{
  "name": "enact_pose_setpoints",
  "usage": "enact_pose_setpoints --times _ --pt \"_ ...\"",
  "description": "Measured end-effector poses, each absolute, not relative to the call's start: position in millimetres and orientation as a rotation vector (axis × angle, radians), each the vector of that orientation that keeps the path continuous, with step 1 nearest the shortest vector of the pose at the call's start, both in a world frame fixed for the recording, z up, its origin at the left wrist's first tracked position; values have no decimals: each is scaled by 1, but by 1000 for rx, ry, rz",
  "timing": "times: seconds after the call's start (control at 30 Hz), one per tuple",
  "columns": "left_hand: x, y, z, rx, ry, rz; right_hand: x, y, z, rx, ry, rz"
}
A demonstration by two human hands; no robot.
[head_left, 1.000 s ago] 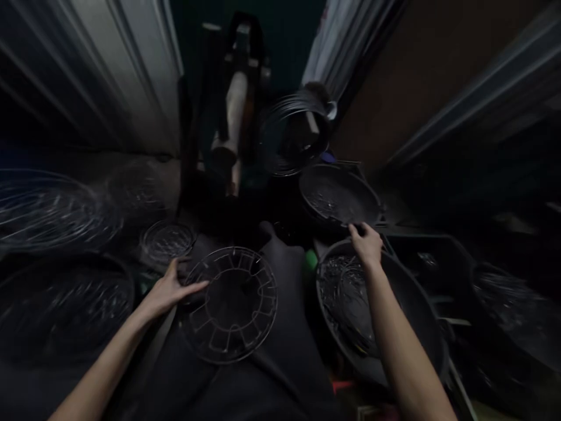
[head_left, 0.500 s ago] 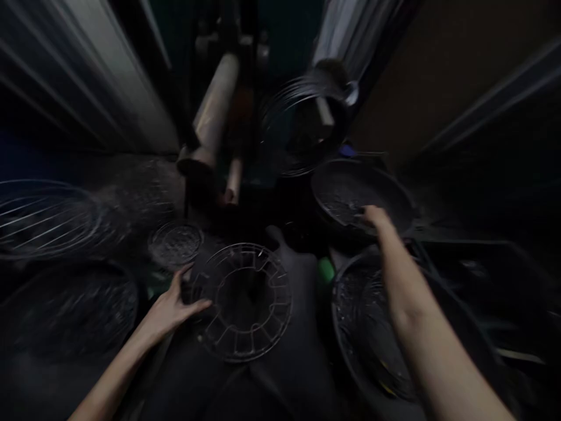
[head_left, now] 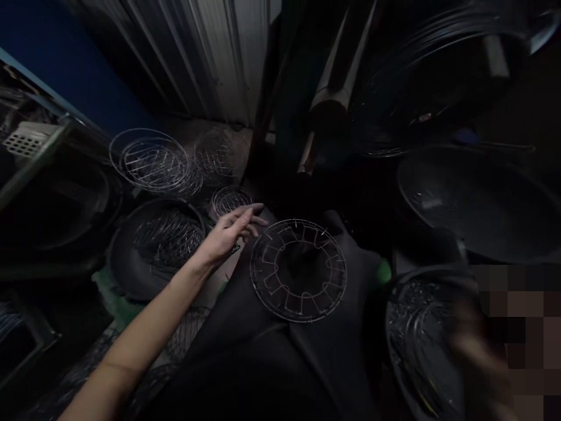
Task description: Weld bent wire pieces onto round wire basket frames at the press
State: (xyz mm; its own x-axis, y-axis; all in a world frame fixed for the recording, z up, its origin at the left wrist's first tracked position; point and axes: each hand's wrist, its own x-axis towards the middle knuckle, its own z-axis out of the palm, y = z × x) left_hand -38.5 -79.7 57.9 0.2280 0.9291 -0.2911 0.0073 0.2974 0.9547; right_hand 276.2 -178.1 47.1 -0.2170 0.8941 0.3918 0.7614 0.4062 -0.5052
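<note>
Fingers [head_left: 249,215] of our left hand [head_left: 225,237] are spread and slightly curled, pinching nothing, and hover just beside the rim of a round wire frame [head_left: 298,270] without touching it. That frame lies flat on the dark fabric [head_left: 263,362] across our lap. Thin, bright rods form its outer hoop, a squared zigzag runs around inside, and short, sharp wire ends stick out along the rim. Our right hand [head_left: 475,351] is blurred and partly hidden at the lower right, above a black plastic basin [head_left: 390,318] of tangled wire, so we cannot tell how its fingers stand.

To the left, a small domed wire basket [head_left: 231,200] sits just past our fingertips, and a wide black basin [head_left: 111,257] cradles a heap of springy wire frames [head_left: 169,240]. Farther off, more round wire frames [head_left: 151,161] lie in loose, overlapping rings on the gritty floor [head_left: 228,131], before a ribbed sheet of corrugated metal [head_left: 188,52]. At the upper right, a large hoop of dark wire [head_left: 438,76] hangs above a broad, smooth black basin [head_left: 477,199], and a pale cylindrical pole [head_left: 328,96] stands beside the hoop.
</note>
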Motion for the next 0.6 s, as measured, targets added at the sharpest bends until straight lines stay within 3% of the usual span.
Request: enact_pose_setpoints --times 0.17,0.4,0.6 --pt "-26 -85 52 1086 1076 725 212 -200 53 -1007 -2299 162" --pt "-41 -91 21 1553 1362 560 174 -211 20 -1089 -2373 335" --pt "-35 -95 20 1849 1346 451 178 -220 23 -1309 -2252 324"
